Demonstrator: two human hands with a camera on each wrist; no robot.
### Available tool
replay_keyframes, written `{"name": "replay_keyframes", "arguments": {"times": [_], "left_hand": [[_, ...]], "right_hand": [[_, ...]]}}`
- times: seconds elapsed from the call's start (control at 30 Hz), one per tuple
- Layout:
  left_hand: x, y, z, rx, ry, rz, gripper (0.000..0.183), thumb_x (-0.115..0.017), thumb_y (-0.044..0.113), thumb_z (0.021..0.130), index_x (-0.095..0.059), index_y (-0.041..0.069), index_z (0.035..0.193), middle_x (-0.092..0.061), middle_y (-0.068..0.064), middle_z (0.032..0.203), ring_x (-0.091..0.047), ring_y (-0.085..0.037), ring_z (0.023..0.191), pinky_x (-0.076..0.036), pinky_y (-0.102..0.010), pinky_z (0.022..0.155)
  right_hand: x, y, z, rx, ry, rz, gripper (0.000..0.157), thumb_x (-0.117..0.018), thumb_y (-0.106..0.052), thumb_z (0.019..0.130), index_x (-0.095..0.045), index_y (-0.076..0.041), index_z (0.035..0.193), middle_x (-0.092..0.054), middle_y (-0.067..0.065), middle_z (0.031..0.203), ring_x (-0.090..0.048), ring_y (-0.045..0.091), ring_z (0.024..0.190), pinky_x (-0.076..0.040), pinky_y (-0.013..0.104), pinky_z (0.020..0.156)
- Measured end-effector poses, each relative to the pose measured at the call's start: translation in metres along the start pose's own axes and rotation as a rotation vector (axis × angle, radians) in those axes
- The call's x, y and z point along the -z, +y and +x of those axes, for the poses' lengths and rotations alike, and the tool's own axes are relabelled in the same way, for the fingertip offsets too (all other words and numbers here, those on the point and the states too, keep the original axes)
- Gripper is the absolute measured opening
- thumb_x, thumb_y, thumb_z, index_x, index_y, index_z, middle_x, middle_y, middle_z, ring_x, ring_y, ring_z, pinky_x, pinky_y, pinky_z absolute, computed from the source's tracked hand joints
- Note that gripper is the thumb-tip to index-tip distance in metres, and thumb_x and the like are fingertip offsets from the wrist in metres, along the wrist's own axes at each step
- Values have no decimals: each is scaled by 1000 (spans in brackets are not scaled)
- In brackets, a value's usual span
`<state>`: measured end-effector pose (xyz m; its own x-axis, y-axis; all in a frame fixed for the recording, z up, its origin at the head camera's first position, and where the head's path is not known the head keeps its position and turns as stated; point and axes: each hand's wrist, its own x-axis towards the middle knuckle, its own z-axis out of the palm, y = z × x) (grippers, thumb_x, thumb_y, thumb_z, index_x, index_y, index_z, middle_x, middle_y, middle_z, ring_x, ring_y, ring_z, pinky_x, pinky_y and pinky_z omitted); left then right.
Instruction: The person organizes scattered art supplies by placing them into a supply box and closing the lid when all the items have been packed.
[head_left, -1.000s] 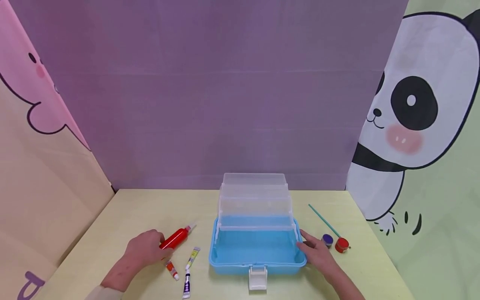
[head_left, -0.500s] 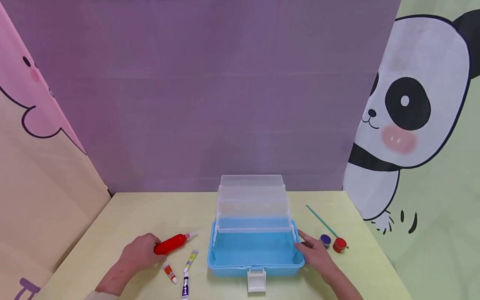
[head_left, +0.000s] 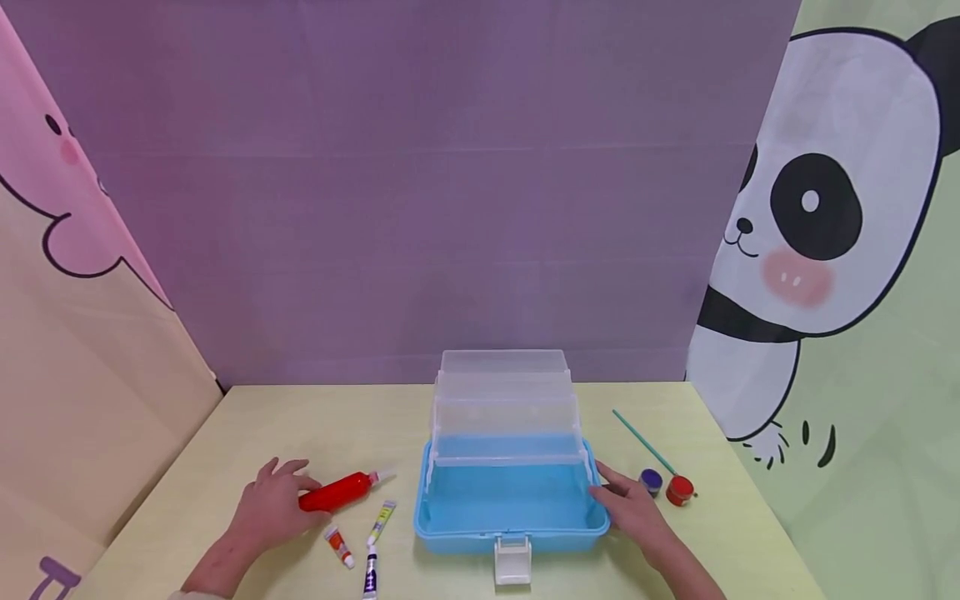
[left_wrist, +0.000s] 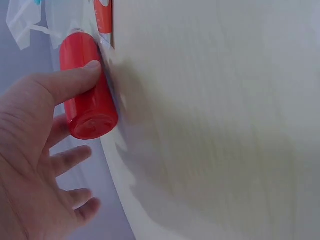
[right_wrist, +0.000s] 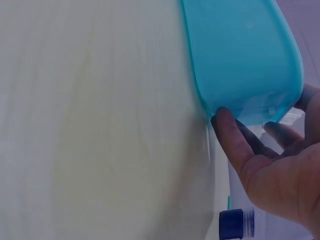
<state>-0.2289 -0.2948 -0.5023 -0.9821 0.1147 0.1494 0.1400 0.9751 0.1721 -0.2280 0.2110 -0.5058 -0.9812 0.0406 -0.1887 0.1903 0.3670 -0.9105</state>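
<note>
My left hand (head_left: 273,504) has its thumb and index finger on either side of a red squeeze bottle (head_left: 337,492) with a clear nozzle; the bottle lies on its side, nozzle towards the box. In the left wrist view the thumb crosses the red bottle (left_wrist: 89,107) and the other fingers are spread away from it. My right hand (head_left: 633,507) touches the right end of a light blue plastic box (head_left: 517,540), whose clear lid (head_left: 504,387) is raised. In the right wrist view spread fingertips rest against the end wall of the blue box (right_wrist: 240,65).
Between bottle and box lie an orange-red tube (head_left: 340,547), a yellow tube (head_left: 382,522) and a dark purple tube (head_left: 371,573). To the right stand a blue-lidded jar (head_left: 651,481) and a red jar (head_left: 679,490), with a green brush (head_left: 641,440) beside them. A purple backdrop (head_left: 450,208) borders the table's back.
My left hand has moved left with the red bottle, which now lies flatter across the view. Its fingers have spread out more. The right hand stays at the box.
</note>
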Motion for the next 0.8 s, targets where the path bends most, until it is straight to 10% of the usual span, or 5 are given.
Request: {"name": "replay_keyframes", "arguments": {"times": [0.37, 0.8], "left_hand": [[2, -9, 6, -49, 183, -32, 44, -75, 45, 60, -69, 16, 93, -51, -14, 114, -31, -45, 111, -33, -66, 74], [34, 16, 13, -111, 288, -98, 46, -77, 44, 59, -69, 13, 93, -47, -14, 118, -30, -46, 113, -30, -66, 80]], "right_hand": [[-1, 2, 0, 5, -7, 88, 56, -63, -30, 81, -44, -15, 131, -54, 15, 112, -56, 26, 93, -51, 38, 68], [1, 2, -2, -9, -10, 84, 58, -63, -34, 80, -44, -13, 131, -49, 19, 121, -55, 27, 95, -51, 38, 68]]}}
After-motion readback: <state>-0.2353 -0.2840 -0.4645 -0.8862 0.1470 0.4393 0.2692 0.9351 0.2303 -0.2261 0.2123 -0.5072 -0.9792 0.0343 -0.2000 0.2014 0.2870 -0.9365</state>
